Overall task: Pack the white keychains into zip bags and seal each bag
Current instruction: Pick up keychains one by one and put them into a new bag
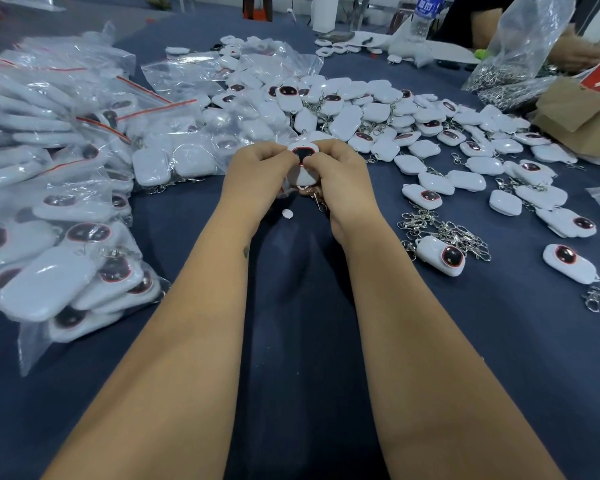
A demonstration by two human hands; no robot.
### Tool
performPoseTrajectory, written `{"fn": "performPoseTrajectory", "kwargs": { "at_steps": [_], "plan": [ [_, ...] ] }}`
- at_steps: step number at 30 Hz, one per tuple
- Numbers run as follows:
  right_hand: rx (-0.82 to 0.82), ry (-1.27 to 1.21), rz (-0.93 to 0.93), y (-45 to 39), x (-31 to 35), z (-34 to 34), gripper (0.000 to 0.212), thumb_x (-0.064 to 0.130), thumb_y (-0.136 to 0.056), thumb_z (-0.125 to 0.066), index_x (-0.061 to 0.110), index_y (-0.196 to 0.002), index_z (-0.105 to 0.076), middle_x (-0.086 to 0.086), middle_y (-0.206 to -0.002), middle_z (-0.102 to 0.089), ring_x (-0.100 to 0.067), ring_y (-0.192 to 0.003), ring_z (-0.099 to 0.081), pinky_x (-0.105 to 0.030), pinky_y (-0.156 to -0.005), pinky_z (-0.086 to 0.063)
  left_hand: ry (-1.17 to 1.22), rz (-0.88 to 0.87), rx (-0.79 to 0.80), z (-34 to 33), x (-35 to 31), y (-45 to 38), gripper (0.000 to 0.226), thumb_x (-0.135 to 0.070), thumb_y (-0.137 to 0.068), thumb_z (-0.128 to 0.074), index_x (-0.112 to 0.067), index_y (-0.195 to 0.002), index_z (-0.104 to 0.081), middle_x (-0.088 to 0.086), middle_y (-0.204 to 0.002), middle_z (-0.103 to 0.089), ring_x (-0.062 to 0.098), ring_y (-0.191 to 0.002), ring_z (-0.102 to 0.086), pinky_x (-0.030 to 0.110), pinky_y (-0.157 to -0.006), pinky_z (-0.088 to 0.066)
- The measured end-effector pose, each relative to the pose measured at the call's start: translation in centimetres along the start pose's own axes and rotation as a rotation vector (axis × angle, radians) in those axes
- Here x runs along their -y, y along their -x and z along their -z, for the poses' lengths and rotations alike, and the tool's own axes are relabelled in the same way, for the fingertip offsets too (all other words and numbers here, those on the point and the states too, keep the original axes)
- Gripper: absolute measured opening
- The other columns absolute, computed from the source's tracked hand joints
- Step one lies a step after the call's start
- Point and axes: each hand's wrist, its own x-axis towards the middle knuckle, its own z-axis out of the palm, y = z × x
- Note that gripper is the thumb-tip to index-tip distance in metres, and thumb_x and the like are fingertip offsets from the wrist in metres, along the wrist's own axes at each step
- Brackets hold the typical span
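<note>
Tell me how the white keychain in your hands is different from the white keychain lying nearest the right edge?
The white keychain in the hands is gripped by both hands; the white keychain near the right edge lies loose on the cloth. The held one's clip hangs below; the other's rests flat. Both have a dark, red-rimmed window.

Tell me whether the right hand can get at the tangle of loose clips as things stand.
Probably not yet: the right hand and the left hand both pinch a keychain. Otherwise the way to the clips looks free, over bare cloth.
</note>
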Motion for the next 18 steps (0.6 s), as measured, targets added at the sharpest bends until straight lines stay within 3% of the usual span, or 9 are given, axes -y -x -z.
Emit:
{"fn": "performPoseTrajectory", "kwargs": {
  "at_steps": [3, 6, 10, 13, 18],
  "plan": [
    [0.004, -0.007, 0.003, -0.06, -0.02, 0.09, 0.013, 0.004, -0.087, -0.058, 0.013, -0.088, -0.066, -0.006, -0.078, -0.07, -0.018, -0.074, -0.065, -0.036, -0.075, -0.056, 0.025, 0.0, 0.014, -0.01, -0.13, 0.12, 0.026, -0.022, -0.072, -0.061, 0.001, -0.082, -0.069, -0.001, -0.054, -0.054, 0.014, -0.056, -0.05, 0.027, -0.061, -0.045],
    [0.004, -0.017, 0.002, -0.14, 0.05, 0.1, 0.016, 0.006, -0.089, -0.058, 0.016, -0.081, -0.067, 0.001, -0.068, -0.069, -0.014, -0.067, -0.063, -0.028, -0.064, -0.053, 0.045, -0.01, 0.025, 0.1, -0.17, 0.1, 0.026, -0.021, -0.067, -0.059, 0.002, -0.077, -0.066, -0.001, -0.05, -0.049, 0.014, -0.053, -0.047, 0.026, -0.058, -0.042],
    [-0.009, -0.008, 0.005, -0.15, 0.04, 0.02, 0.016, 0.006, -0.089, -0.057, 0.017, -0.083, -0.066, 0.002, -0.07, -0.07, -0.014, -0.07, -0.065, -0.031, -0.071, -0.055, 0.008, -0.027, 0.03, 0.18, -0.02, 0.06, 0.011, -0.018, -0.077, -0.062, -0.014, -0.066, -0.065, -0.005, -0.053, -0.054, 0.01, -0.053, -0.049, 0.019, -0.053, -0.044],
    [-0.02, 0.017, 0.019, -0.04, 0.06, -0.04, 0.015, 0.006, -0.09, -0.056, 0.017, -0.085, -0.065, 0.002, -0.069, -0.071, -0.011, -0.066, -0.066, -0.025, -0.064, -0.055, -0.004, -0.035, 0.028, 0.16, 0.13, -0.03, 0.013, -0.018, -0.08, -0.062, -0.02, -0.07, -0.069, -0.006, -0.056, -0.058, 0.007, -0.053, -0.052, 0.013, -0.051, -0.044],
    [-0.04, -0.017, -0.02, -0.14, 0.18, -0.17, 0.017, 0.005, -0.089, -0.057, 0.016, -0.081, -0.066, -0.002, -0.074, -0.07, -0.02, -0.077, -0.066, -0.049, -0.089, -0.055, -0.018, -0.048, 0.017, 0.15, 0.23, -0.14, 0.021, -0.021, -0.086, -0.064, -0.025, -0.066, -0.068, -0.012, -0.053, -0.055, 0.005, -0.053, -0.05, 0.016, -0.053, -0.045]
  ]
}}
